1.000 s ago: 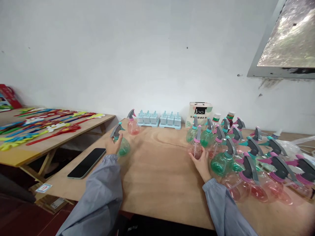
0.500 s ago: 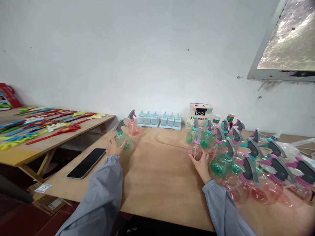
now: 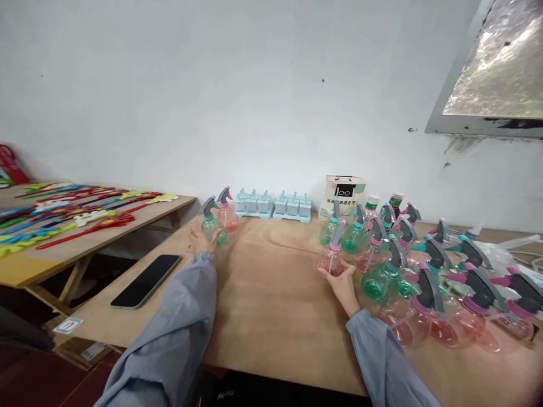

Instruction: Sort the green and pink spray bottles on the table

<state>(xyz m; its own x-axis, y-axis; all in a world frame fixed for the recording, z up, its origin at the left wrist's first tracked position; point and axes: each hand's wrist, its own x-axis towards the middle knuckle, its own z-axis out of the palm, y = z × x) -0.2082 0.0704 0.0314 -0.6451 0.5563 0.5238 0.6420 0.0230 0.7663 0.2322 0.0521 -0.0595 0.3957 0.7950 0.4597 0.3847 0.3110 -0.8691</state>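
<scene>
At the table's left, a green spray bottle point(image 3: 210, 225) with a grey and teal head stands close beside a pink spray bottle point(image 3: 229, 216). My left hand point(image 3: 202, 242) is at the green one, its thumb in front of the bottle and its fingers spread off to the left, looking loosened from it. On the right, my right hand point(image 3: 341, 282) grips the round body of another pink spray bottle point(image 3: 330, 261) low down, the bottle leaning slightly. Several more green and pink spray bottles point(image 3: 382, 281) crowd the right side, next to that hand.
A black-screened phone point(image 3: 146, 281) lies left of my left forearm. Light-blue popsicle moulds point(image 3: 292, 208) and a printed paper box point(image 3: 341, 198) stand along the wall. Another table point(image 3: 51, 265) at left holds colourful hand-shaped sticks point(image 3: 89, 227). Behind the bottles are clear plastic bags point(image 3: 494, 259).
The green bottle has moved back and right, closer to the standing pink one, and my left hand's fingers have loosened. My right hand has shifted the pink bottle slightly left, away from the group.
</scene>
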